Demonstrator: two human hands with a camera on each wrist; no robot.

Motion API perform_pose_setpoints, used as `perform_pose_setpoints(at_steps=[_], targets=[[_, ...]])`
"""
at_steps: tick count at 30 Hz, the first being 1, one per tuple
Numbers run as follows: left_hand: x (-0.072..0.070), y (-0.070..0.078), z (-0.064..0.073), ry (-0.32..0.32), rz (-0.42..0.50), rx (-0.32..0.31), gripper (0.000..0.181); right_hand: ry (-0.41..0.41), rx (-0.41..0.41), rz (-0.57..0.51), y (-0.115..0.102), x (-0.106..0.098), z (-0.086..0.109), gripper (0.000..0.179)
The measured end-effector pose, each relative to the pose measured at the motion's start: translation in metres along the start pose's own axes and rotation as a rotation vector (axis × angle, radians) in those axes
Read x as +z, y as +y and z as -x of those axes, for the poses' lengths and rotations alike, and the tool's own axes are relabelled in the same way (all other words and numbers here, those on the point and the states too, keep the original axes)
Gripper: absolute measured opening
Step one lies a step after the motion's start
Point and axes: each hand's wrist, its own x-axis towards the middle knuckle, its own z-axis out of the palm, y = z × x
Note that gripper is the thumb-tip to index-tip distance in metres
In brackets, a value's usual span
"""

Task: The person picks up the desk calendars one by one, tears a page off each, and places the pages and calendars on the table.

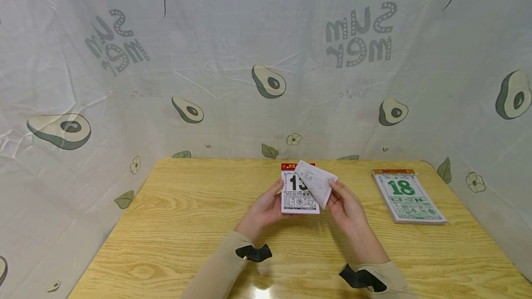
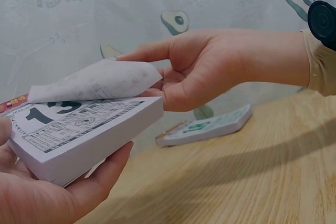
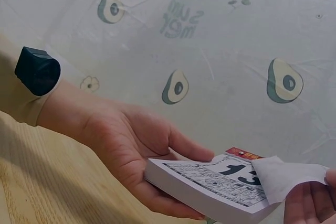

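A thick tear-off calendar (image 1: 294, 202) with a red top strip and a black number 13 is held above the table. My left hand (image 1: 266, 207) grips it from the left, thumb along the edge and fingers beneath the block, as the left wrist view shows. The top sheet (image 1: 319, 183) is lifted from the right side and folded over, its pale back facing up. My right hand (image 1: 347, 204) pinches that sheet's corner between thumb and fingers. At the upper left the sheet still meets the calendar near the red strip; whether it is torn there I cannot tell.
A second calendar (image 1: 409, 197) with a green number 18 lies on the wooden table (image 1: 187, 211) at the right. Behind the table hangs a pale curtain (image 1: 232, 50) printed with avocados and lettering. Black wrist cameras (image 1: 253, 253) sit on both sleeves.
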Motion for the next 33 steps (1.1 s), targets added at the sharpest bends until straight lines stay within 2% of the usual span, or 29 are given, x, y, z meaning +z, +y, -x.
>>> perform_pose_setpoints(at_steps=[10,25,33], targets=[[0.0012,0.0007,0.0007,0.003,0.001,-0.015,0.046,0.036,0.005,-0.037,0.0001,-0.0004,-0.0009,0.014],[0.0008,0.0003,0.0001,0.006,0.008,-0.018,0.045,0.042,-0.036,0.025,0.0042,0.0015,0.0004,0.015],[-0.0002,0.0003,-0.0005,-0.003,0.039,-0.014,0.046,0.065,-0.049,0.007,0.0057,0.0008,-0.0007,0.013]])
